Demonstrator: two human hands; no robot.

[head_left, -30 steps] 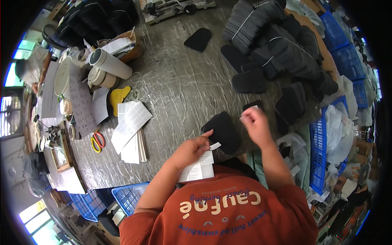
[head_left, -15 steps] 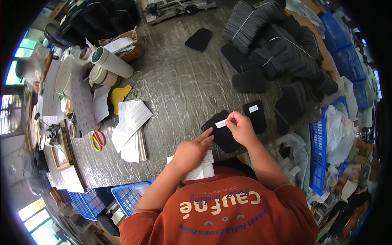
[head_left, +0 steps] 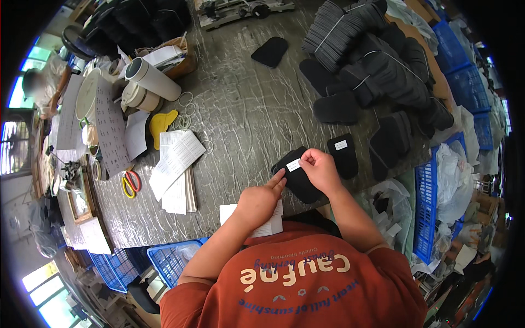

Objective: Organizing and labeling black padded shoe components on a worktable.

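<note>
Pinching a white label (head_left: 293, 165), the right hand (head_left: 320, 168) seemingly aligns it on the black pad (head_left: 302, 187) beneath, whose edge the left hand (head_left: 259, 203) touches, fingers outstretched; even pressing looks needed next.

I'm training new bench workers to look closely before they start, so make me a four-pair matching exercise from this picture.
Column one:
1. Right hand
2. Scissors
3. Left hand
4. Stack of dark pieces at the far right of the table

Column two:
A. Partly red, partly yellow
B. Tied with a pale band
C. Fingertips at the right end of a white label
D. Fingertips at the left side of the black piece nearest both hands

Right pairs: 1-C, 2-A, 3-D, 4-B
</note>
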